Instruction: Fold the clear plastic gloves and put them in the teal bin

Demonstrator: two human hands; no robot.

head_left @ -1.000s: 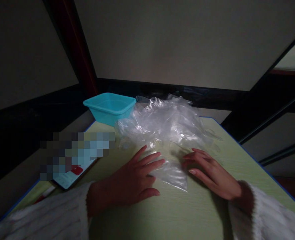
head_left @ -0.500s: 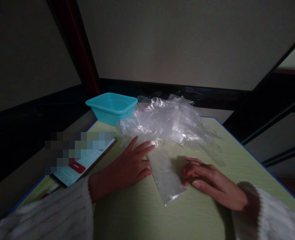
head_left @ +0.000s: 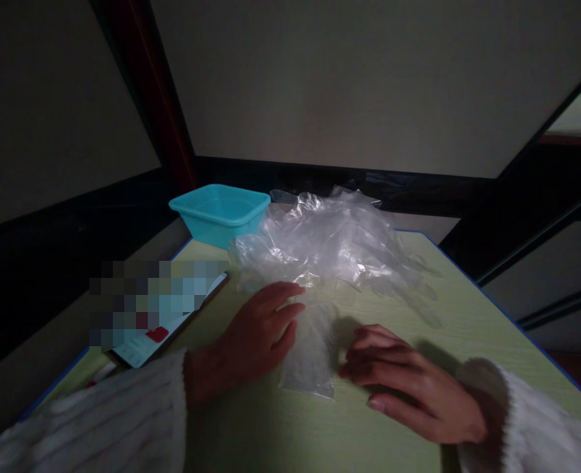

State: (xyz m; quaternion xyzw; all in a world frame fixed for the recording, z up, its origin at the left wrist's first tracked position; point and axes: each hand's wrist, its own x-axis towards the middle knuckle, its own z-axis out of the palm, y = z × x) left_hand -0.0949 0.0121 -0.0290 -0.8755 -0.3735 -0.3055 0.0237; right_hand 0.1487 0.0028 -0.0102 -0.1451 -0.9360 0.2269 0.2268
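Observation:
A flat, clear plastic packet [head_left: 310,358] lies on the pale table in front of me, its long sides running away from me. At its left edge is my left hand [head_left: 263,328], palm down with the fingers apart and the fingertips by the packet. My right hand [head_left: 408,378] hovers or rests just right of the packet, fingers loosely curved and thumb apart, with nothing in its grasp. Beyond both hands spreads a crinkled heap of clear plastic [head_left: 329,236], some pieces shaped like disposable gloves.
A turquoise plastic basin [head_left: 218,220] stands at the table's far left corner. On the left lies a phone [head_left: 142,348], partly blurred out. The table [head_left: 369,447] has a blue edge, with panels [head_left: 329,85] rising behind it.
The packet has turned from slanted to nearly straight, its near end swinging left. My left hand has drawn its fingers nearer me, and the right has moved slightly left and lower.

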